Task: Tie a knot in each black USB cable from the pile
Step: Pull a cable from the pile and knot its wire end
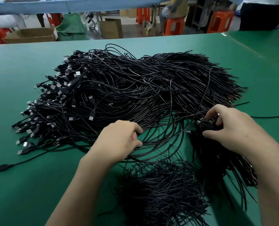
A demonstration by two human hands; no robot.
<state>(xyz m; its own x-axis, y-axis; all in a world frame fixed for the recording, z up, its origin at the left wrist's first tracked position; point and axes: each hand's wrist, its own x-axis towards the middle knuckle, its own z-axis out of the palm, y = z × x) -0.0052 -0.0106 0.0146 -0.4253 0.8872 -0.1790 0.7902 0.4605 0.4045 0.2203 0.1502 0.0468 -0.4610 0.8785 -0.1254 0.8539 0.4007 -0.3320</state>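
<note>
Black USB cables lie heaped in a broad tangled pile across the middle of the flat green counter. Their silver-tipped plugs fan out along the left edge and their bare cut ends bristle toward the right.

The left-hand grip sits at the pile's near edge with its fingers curled in, pinching a few thin black cable strands. These strands arc away to the right from the fingertips, low over the counter.

The right-hand grip is just beyond the pile's near right corner. Thumb and fingers are bent around a dark clump of cable ends, where a couple of metal plugs peek out on the left side. Whether that clump is knotted cannot be told.

From the clump a long black bundle of cables trails toward the viewer beneath the right forearm. Between the two forearms, apart from the main pile, rests a smaller blurred heap of black cables.

Beyond the counter's far edge stand orange plastic stools and brown cardboard boxes.
</note>
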